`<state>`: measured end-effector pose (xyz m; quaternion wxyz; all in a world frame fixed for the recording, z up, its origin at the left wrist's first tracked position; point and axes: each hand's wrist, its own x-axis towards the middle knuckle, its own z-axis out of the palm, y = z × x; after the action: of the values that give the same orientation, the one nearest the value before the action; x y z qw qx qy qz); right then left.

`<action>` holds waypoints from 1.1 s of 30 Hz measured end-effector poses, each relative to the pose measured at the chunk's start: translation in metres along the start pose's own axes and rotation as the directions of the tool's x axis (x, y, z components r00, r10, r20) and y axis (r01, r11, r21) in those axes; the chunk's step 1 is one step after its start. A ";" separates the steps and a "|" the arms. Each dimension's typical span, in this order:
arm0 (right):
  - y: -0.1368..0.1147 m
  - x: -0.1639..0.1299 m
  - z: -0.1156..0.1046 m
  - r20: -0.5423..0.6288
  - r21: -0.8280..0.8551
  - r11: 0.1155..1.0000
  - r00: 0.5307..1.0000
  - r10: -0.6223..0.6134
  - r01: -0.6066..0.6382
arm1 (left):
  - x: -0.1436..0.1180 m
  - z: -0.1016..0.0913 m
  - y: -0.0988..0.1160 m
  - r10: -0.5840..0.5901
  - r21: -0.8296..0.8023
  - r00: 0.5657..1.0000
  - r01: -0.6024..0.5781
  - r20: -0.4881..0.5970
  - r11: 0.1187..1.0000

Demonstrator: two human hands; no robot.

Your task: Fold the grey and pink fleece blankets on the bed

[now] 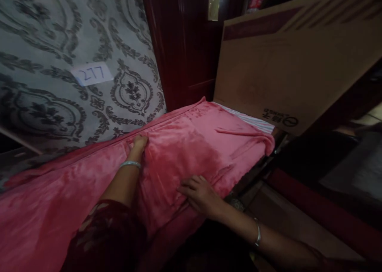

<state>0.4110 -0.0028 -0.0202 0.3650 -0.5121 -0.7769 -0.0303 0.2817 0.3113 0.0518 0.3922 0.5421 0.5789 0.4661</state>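
Note:
A pink plush blanket (191,144) covers a narrow bed along the wall. My left hand (139,143) reaches to the far side, fingers tucked into the blanket's fold near the wall; whether it grips the cloth I cannot tell for sure, but the fingers are closed on a fold. My right hand (199,194) lies flat with fingers spread on the blanket near the front edge of the bed. Both wrists wear silver bangles.
Patterned grey wallpaper (59,45) carries a paper label reading 277 (92,73). A large cardboard sheet (286,65) leans at the bed's far end beside a dark wooden door (185,45). A striped sheet (253,120) shows under the blanket. Dark floor lies to the right.

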 end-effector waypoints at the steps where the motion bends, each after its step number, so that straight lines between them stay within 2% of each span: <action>1: 0.001 -0.001 -0.001 0.001 0.006 1.000 1.000 0.010 -0.010 | -0.008 0.001 0.005 0.027 0.025 1.000 -0.027 0.007 0.999; 3: 0.003 -0.003 -0.004 -0.019 0.000 0.999 0.999 0.040 -0.040 | -0.033 0.005 0.017 0.131 0.079 0.986 -0.139 0.100 0.987; 4: 0.004 -0.003 -0.005 -0.037 -0.012 0.998 0.998 0.058 -0.059 | -0.051 0.006 0.023 0.207 0.096 0.959 -0.228 0.193 0.969; 5: 0.005 -0.002 -0.006 -0.059 -0.023 0.997 0.995 0.077 -0.078 | -0.071 0.006 0.029 0.287 0.100 0.902 -0.334 0.322 0.937; 7: 0.005 0.001 -0.006 -0.099 -0.034 0.992 0.988 0.115 -0.118 | -0.116 -0.002 0.036 0.380 0.049 0.728 -0.492 0.570 0.869; 8: 0.006 0.003 -0.005 -0.115 -0.030 0.991 0.985 0.130 -0.134 | -0.139 -0.010 0.036 0.393 0.020 0.644 -0.535 0.656 0.844; 9: 0.006 0.005 -0.003 -0.127 -0.019 0.989 0.982 0.143 -0.146 | -0.161 -0.020 0.034 0.409 -0.012 0.589 -0.560 0.697 0.828; 11: 0.006 0.008 -0.001 -0.139 0.023 0.986 0.976 0.166 -0.164 | -0.195 -0.043 0.024 0.434 -0.031 0.531 -0.606 0.728 0.794; 14: 0.006 0.011 0.001 -0.175 0.111 0.979 0.967 0.187 -0.170 | -0.220 -0.070 0.001 0.433 0.037 0.435 -0.738 0.789 0.674; 16: 0.004 0.010 -0.003 -0.228 0.150 0.976 0.955 0.188 -0.157 | -0.221 -0.078 -0.011 0.408 0.123 0.420 -0.804 0.810 0.582; 18: 0.001 0.005 -0.010 -0.314 0.147 0.978 0.931 0.188 -0.148 | -0.215 -0.080 -0.016 0.414 0.195 0.431 -0.844 0.802 0.501; 19: 0.000 0.000 -0.014 -0.349 0.127 0.980 0.918 0.188 -0.153 | -0.212 -0.079 -0.016 0.440 0.206 0.427 -0.861 0.790 0.466; 21: -0.001 -0.013 -0.023 -0.368 0.062 0.983 0.911 0.186 -0.175 | -0.207 -0.078 -0.011 0.534 0.183 0.393 -0.897 0.749 0.403; 24: 0.005 -0.033 -0.031 -0.280 -0.046 0.978 0.942 0.183 -0.204 | -0.203 -0.079 -0.004 0.681 0.144 0.322 -0.941 0.658 0.306; 28: 0.028 -0.043 -0.036 -0.109 -0.210 0.935 0.957 0.269 -0.287 | -0.205 -0.080 -0.010 0.738 0.124 0.232 -0.972 0.634 0.199; 30: 0.042 -0.045 -0.039 -0.043 -0.312 0.881 0.932 0.361 -0.355 | -0.210 -0.080 -0.021 0.709 0.114 0.200 -0.979 0.676 0.168; 33: 0.060 -0.051 -0.041 -0.097 -0.405 0.776 0.867 0.489 -0.483 | -0.218 -0.077 -0.042 0.614 0.096 0.158 -0.986 0.773 0.134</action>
<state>0.4926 -0.0313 -0.0397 0.2375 -0.7608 -0.5963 -0.0963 0.2199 0.0868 0.0197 0.0023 0.9711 0.1189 0.2070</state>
